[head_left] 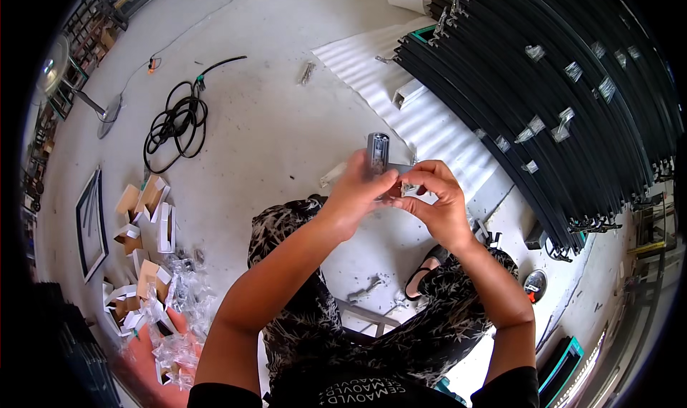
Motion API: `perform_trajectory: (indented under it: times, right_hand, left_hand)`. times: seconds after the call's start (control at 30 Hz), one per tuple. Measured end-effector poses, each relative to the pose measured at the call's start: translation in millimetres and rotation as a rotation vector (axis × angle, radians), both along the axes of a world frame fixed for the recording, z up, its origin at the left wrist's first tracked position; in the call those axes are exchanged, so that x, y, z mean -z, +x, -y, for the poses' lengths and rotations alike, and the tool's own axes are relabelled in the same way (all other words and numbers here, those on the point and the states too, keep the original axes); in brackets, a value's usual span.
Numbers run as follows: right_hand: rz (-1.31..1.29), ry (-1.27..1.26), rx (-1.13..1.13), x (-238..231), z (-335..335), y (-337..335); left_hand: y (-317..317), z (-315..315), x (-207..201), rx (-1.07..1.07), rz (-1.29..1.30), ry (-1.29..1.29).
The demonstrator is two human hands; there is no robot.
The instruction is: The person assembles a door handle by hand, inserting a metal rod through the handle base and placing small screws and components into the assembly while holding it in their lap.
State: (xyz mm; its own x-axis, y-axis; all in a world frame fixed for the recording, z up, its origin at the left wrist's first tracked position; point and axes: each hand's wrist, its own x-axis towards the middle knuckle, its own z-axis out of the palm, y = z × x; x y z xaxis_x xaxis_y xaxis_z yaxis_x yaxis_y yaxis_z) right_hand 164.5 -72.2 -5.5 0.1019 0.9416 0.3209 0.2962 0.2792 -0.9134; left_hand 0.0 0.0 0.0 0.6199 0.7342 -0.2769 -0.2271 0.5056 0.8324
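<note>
A pale, scuffed floor [250,114] was spread beneath the scene, marked by small scraps. At the far left, a coiled black cable [169,127] had been left loose on it, with a stand fan [57,63] placed farther left. Along the right, a large stack of black bars [501,86] was seen, with clear wrapping stuck on in places; a white ribbed sheet [358,59] was laid partly beneath it. At the near left, opened cardboard boxes [130,243] were heaped beside crumpled clear plastic [182,343], and a dark rectangular frame [102,247] was set flat to their left. A round dark dish [535,283] was placed on the right, beside the seated person's knee.

In the middle, a grey metal part [378,150] was held above the floor, beyond the knees, its shiny rounded end pointed up and away. It was gripped by the left hand [351,197], the fingers wrapped behind it and the thumb laid across its near side. The right hand [440,200] was brought to its lower right side, thumb and forefinger curled close together; whether anything small was pinched between them cannot be told.
</note>
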Motion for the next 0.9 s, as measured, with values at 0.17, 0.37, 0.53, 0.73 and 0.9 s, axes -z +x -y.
perform_trajectory:
  times: [0.17, 0.37, 0.53, 0.73, 0.9]
  right_hand:
    - [0.317, -0.092, 0.069, -18.5, -1.6, 9.6]
    - [0.181, 0.024, 0.151, -14.7, -5.7, 15.4]
    - [0.273, 0.096, 0.155, -16.2, -1.0, 24.0]
    - [0.288, 0.222, 0.087, -13.2, 2.5, 17.5]
    - [-0.303, -0.185, 0.196, -18.9, 8.3, 12.5]
  left_hand:
    - [9.9, 0.2, 11.9, -0.033, 0.047, 0.07]
    - [22.4, -10.9, 11.3, -0.013, -0.006, 0.049]
    - [21.7, -9.6, 3.6, 0.014, 0.051, -0.007]
    - [21.9, -4.5, 1.4, 0.068, 0.075, 0.029]
    - [25.8, -5.0, 5.9, -0.008, 0.117, 0.054]
